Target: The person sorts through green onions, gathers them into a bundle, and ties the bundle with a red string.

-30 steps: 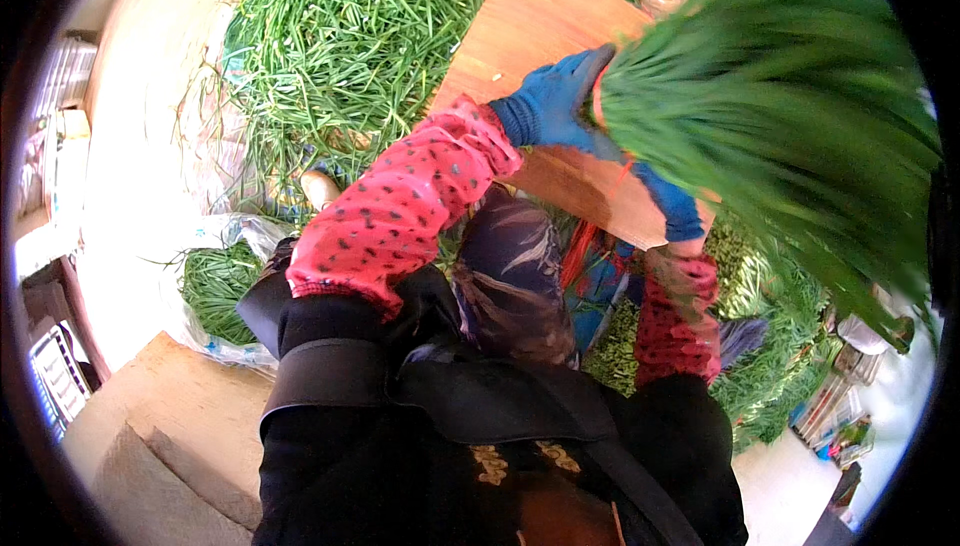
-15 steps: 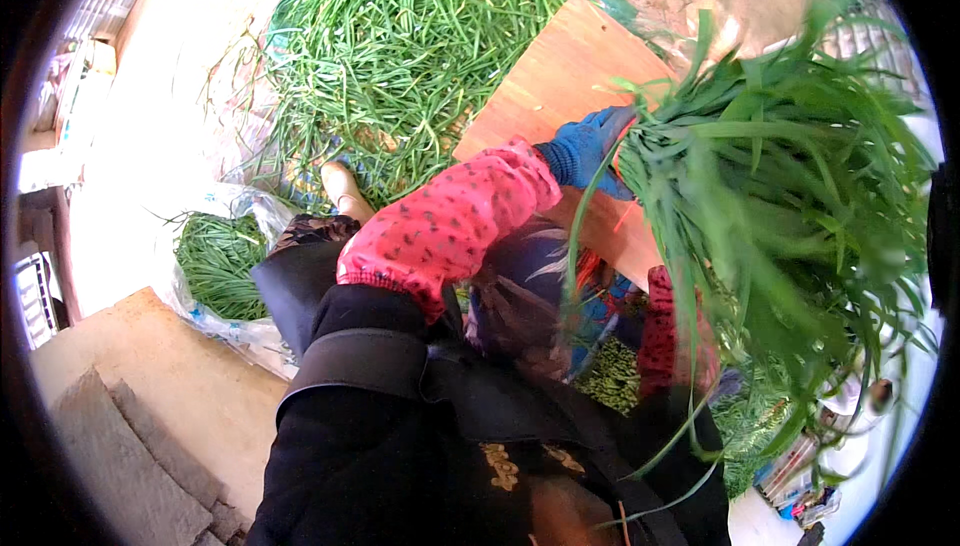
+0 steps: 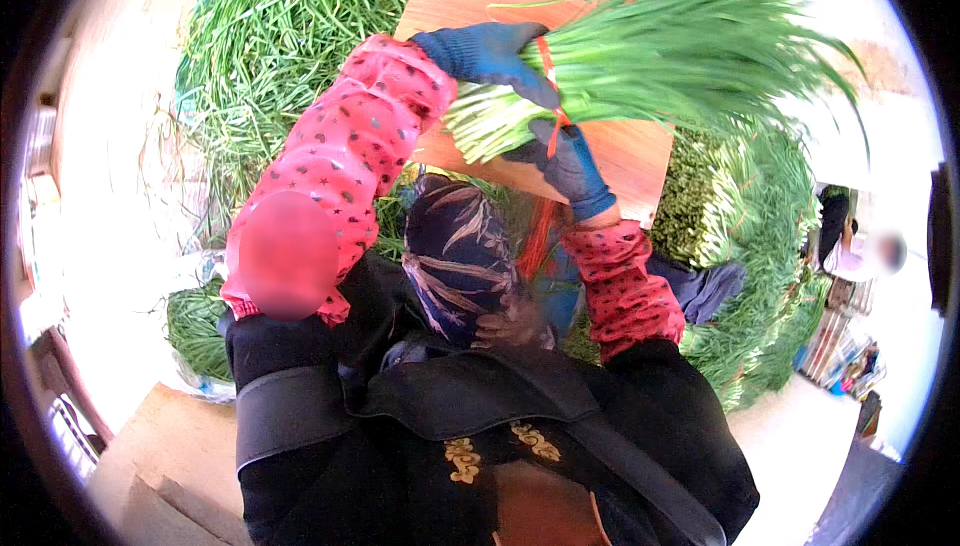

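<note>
A large bunch of garlic chives (image 3: 660, 56) lies across a wooden board (image 3: 625, 166), its pale stalk ends to the left and its green leaves fanning right. A red tie (image 3: 552, 106) runs around it near the stalks. My left hand (image 3: 495, 58), in a blue knitted glove, is closed over the upper side of the bunch just left of the tie. From below, my right hand (image 3: 572, 168), also gloved, grips the stalks at the tie; its fingertips are partly hidden under them. Pink patterned sleeve covers reach up both forearms.
A heap of loose chives (image 3: 290, 56) covers the floor at the far left. To the right stand stacked chive bunches (image 3: 740, 236). Red strands (image 3: 537, 241) hang by my knee, below the board. A bag of chives (image 3: 198, 331) sits at the left.
The bunch has come down from the raised right side onto the board, swinging its stalk ends to the left. My right hand has risen to it from low on the right.
</note>
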Demonstrator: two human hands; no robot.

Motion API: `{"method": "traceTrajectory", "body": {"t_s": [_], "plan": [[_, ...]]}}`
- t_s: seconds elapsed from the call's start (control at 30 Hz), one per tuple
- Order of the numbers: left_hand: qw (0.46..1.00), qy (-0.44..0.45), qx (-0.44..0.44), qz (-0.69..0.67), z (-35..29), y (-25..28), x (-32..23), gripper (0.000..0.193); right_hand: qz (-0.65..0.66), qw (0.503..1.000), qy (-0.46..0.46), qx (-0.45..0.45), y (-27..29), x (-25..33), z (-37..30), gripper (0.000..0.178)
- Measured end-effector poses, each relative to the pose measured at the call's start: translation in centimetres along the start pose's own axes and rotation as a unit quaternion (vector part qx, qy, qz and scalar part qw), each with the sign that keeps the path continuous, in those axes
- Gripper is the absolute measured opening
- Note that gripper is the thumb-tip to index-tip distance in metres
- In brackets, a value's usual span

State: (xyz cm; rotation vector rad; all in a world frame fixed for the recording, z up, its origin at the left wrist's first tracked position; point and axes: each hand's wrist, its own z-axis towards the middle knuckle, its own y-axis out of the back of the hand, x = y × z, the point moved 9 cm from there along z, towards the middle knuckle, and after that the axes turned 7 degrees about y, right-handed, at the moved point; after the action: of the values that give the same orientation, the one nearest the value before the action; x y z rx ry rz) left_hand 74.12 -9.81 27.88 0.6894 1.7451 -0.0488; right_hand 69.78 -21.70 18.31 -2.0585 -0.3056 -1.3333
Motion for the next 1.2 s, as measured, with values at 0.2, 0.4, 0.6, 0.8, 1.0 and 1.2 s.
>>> {"method": "traceTrajectory", "body": {"t_s": [0.2,0.4,0.6,0.8,1.0,1.2], "plan": [[0.991,0.113,-0.023,-0.074,-0.2,-1.1,9.2,0.076,-0.148,0.986,-0.052,-0.054,0.3,-1.6,-1.6,0.037],[0.968,0.131,-0.109,0.182,-2.1,0.0,7.7,0.094,-0.387,0.897,0.154,-0.148,-0.1,7.3,-2.1,0.033],[0.872,0.250,-0.194,0.373,-2.6,-2.2,4.0,0.095,-0.626,0.719,0.297,-0.056,-4.4,8.0,1.9,0.023],[0.846,0.231,-0.201,0.436,-2.3,-3.6,3.8,0.096,-0.205,0.962,0.104,-0.146,4.1,5.6,4.5,0.016],[0.888,0.125,-0.196,0.396,-2.5,-2.0,3.4,0.105,0.018,0.994,0.089,-0.065,-0.6,7.0,3.1,0.022],[0.938,0.010,-0.166,0.304,-3.6,2.1,2.5,0.099,-0.023,0.995,0.077,-0.051,-3.0,8.6,2.3,0.024]]}}
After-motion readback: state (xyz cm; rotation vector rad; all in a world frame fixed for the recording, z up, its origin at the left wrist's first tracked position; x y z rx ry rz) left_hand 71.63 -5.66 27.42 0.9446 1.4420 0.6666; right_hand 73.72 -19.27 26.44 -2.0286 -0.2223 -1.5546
